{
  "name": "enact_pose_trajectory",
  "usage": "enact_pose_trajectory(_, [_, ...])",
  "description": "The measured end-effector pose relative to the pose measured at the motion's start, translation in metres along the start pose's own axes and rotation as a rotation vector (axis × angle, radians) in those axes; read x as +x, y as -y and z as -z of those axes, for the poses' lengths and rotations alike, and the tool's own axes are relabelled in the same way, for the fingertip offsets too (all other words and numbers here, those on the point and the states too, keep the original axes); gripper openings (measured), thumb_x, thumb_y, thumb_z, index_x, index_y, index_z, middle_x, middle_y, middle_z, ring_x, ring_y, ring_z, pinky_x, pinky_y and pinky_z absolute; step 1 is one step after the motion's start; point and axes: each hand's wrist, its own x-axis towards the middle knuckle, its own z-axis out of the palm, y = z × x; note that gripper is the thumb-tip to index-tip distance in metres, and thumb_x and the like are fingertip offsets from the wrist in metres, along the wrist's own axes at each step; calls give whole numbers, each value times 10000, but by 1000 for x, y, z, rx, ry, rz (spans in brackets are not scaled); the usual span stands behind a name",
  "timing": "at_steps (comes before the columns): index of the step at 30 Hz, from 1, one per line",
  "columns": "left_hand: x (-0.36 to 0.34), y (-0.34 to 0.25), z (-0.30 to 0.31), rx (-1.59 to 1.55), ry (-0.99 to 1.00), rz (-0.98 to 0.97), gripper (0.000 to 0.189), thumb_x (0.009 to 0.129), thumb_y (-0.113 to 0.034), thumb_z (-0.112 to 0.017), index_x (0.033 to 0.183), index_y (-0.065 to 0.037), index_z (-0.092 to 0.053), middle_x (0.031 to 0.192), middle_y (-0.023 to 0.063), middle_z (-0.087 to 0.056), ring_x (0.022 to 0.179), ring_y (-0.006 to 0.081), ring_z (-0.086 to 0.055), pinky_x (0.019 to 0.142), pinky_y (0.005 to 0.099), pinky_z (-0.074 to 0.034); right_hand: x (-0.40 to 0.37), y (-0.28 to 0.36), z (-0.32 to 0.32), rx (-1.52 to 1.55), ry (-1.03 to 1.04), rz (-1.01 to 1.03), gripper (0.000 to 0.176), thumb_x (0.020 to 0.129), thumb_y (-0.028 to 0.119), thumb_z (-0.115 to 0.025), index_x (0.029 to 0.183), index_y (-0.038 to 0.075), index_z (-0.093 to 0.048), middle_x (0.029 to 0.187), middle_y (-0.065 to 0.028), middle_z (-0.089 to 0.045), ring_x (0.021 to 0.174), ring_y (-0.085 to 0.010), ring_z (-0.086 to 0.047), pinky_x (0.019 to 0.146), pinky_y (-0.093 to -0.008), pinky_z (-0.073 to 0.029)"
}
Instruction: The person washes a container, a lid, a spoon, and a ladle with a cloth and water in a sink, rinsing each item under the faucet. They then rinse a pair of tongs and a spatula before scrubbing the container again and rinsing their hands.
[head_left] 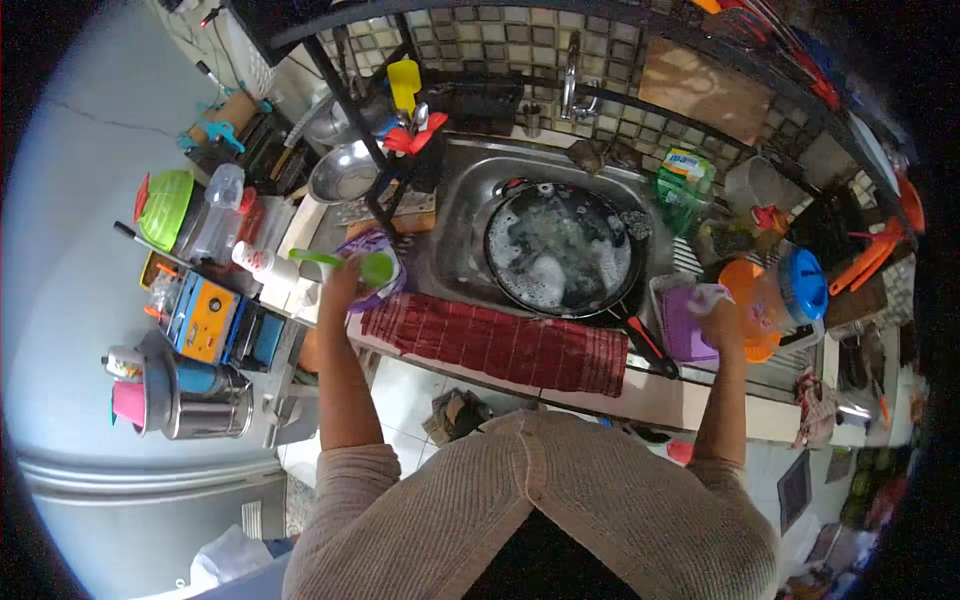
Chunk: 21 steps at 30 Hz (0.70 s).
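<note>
Left hand (pixel 342 287): fingers closed on a green scoop (pixel 377 268), handle pointing left, bowl to the right.
Purple-and-white packet (pixel 386 293): on the counter (pixel 690 405), left of the sink, beneath the scoop's bowl.
Right hand (pixel 724 326): at a small pale item (pixel 711 297); whether the fingers grip it, cannot tell.
Purple container (pixel 684 330): right of the sink, just beside the right hand.
Orange tub (pixel 742 275): beyond the right hand, near a blue-lidded container (pixel 800 284).
Sink (pixel 455 215): metal, containing one black pan (pixel 633 262), filled with sudsy water; its red-and-black handle reaches over the front rim.
Red cloth (pixel 495 345): spread along the counter's front edge.
Green packet (pixel 683 178): upright, behind and right of the pan.
</note>
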Motion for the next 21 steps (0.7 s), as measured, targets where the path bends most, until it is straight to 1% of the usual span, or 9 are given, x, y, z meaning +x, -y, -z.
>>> enact_pose_trajectory(2, [5,14,5,-116,90,65,555,697,-239,-668,1182,-67,-461,1141,238,-516,995,398,-538,807,444,-468,-21,-34,-15,-224,-27,87,383,756,239,-640,1092,83,-543,1094,-190,-574,949,-353,-588,789,-372,-473])
enact_pose_trajectory(4, [-9,-40,25,819,408,-178,471,734,-228,-629,1146,-51,-483,1090,242,-538,957,418,-547,798,469,-463,-29,-47,-30,-447,-44,171,429,752,242,-640,1135,95,-516,1172,-184,-540,993,-374,-570,824,-380,-470])
enact_pose_trajectory(6, [12,38,11,738,283,-302,424,770,-249,-594,1134,-58,-490,1049,211,-567,938,395,-567,783,461,-477,-42,-51,-45,-435,-28,-30,505,739,234,-648,1193,114,-463,1236,-175,-488,1085,-368,-518,894,-402,-438])
enact_pose_trajectory(8, [14,33,13,974,340,-267,409,784,-283,-587,1124,-76,-494,1041,174,-582,952,357,-577,764,446,-494,-50,-56,-52,-466,-185,184,576,600,160,-717,1141,153,-517,1120,-126,-565,1088,-343,-498,841,-418,-443])
enact_pose_trajectory(14, [26,42,11,1120,526,-390,393,775,-348,-590,1071,-97,-526,1006,139,-607,914,332,-596,705,446,-509,-74,-57,-41,-615,-316,254,234,775,210,-520,972,140,-624,960,-57,-619,905,-263,-575,744,-408,-453])
enact_pose_trajectory(16, [19,36,18,1162,504,-267,389,780,-368,-576,1074,-115,-538,1023,103,-606,896,322,-604,689,443,-508,-77,-50,-30,-641,-376,244,235,747,186,-536,958,139,-628,954,-57,-620,893,-265,-575,740,-410,-458])
enact_pose_trajectory(19, [-10,11,19,1065,9,-252,293,828,-277,-519,1094,-160,-547,1008,69,-602,833,313,-614,661,444,-499,-71,-57,-19,-589,-556,235,245,699,136,-562,934,132,-629,941,-66,-614,872,-279,-574,737,-412,-468])
enact_pose_trajectory(20, [-29,-28,22,1025,-210,-357,264,847,-241,-493,1094,-170,-550,1000,71,-597,824,314,-609,662,445,-494,-67,-60,-16,-512,-675,229,253,679,111,-572,925,127,-628,935,-75,-608,863,-289,-572,738,-411,-473])
enact_pose_trajectory(21, [-53,-114,21,743,-209,-97,231,862,-164,-471,1074,-137,-558,984,89,-589,808,298,-595,690,421,-488,-69,-30,0,-435,-745,245,248,652,78,-607,899,96,-619,915,-111,-595,854,-307,-570,727,-404,-481])
